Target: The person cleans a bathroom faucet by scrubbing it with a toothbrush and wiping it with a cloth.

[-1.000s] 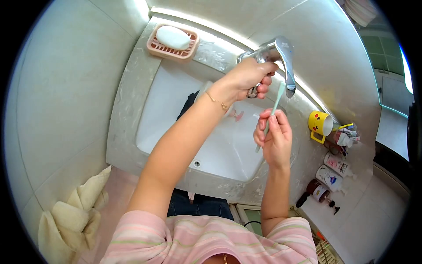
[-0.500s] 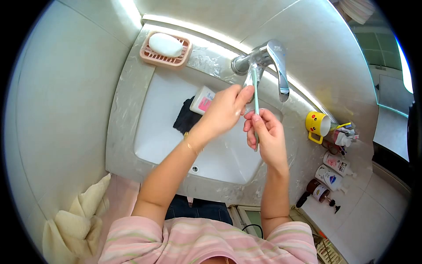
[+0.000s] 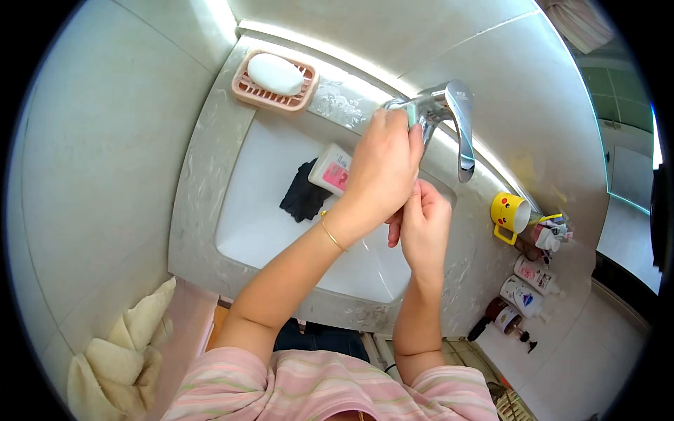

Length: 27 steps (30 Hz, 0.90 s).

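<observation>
The head end of a mint-green toothbrush [image 3: 412, 115] shows between the fingers of my left hand [image 3: 385, 163], which is closed around it just below the chrome faucet [image 3: 460, 116]. Right below, my right hand [image 3: 427, 221] is closed at the lower part of the brush, whose handle is hidden by my hands. Both hands touch, over the right part of the white sink [image 3: 253, 217]. In the basin, left of my left hand, a white bottle with a pink label [image 3: 330, 168] lies against a black cloth [image 3: 304, 194].
A white soap bar [image 3: 275, 74] rests in a pink dish [image 3: 270, 102] at the back left. Along the right stand a yellow cup [image 3: 509, 214], a holder with small items [image 3: 549, 231] and several pump bottles [image 3: 521, 296]. A cream towel [image 3: 116, 361] hangs at lower left.
My left hand has come down from the faucet and closed over the toothbrush head. My right hand has drawn in beneath it, and the brush is now mostly hidden.
</observation>
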Motion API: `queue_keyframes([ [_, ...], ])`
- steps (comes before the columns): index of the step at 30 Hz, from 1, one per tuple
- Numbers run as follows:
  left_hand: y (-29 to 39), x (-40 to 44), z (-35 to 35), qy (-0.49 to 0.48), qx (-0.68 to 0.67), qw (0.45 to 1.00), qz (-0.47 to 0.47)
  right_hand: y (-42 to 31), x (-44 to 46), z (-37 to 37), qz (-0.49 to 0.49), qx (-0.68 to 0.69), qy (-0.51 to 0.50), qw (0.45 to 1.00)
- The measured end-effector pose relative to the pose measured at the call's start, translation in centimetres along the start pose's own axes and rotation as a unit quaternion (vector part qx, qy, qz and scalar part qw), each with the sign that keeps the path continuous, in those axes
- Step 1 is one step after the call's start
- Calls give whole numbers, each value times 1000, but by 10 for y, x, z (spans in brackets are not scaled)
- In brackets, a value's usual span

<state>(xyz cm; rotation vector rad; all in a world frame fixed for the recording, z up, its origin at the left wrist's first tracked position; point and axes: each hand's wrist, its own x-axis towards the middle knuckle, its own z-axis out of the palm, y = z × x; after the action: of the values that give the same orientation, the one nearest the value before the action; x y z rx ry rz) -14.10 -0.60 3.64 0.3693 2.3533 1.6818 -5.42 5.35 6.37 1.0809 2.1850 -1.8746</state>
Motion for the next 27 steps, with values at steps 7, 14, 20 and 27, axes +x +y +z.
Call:
queue_keyframes([
  [7, -5, 3, 0, 52, -98, 994, 0, 13, -7, -2, -62, -93, -41, 993],
  [14, -7, 12, -7, 7, -1, 999, 35, 15, 13, -61, -137, 79, 4, 987],
  [20, -14, 26, 5, 3, -113, 991, 71, -29, 36, -36, -207, -16, 143, 968],
  [27, -35, 41, -2, -50, -6, 987, 154, -34, 54, -30, -193, -181, 151, 953],
])
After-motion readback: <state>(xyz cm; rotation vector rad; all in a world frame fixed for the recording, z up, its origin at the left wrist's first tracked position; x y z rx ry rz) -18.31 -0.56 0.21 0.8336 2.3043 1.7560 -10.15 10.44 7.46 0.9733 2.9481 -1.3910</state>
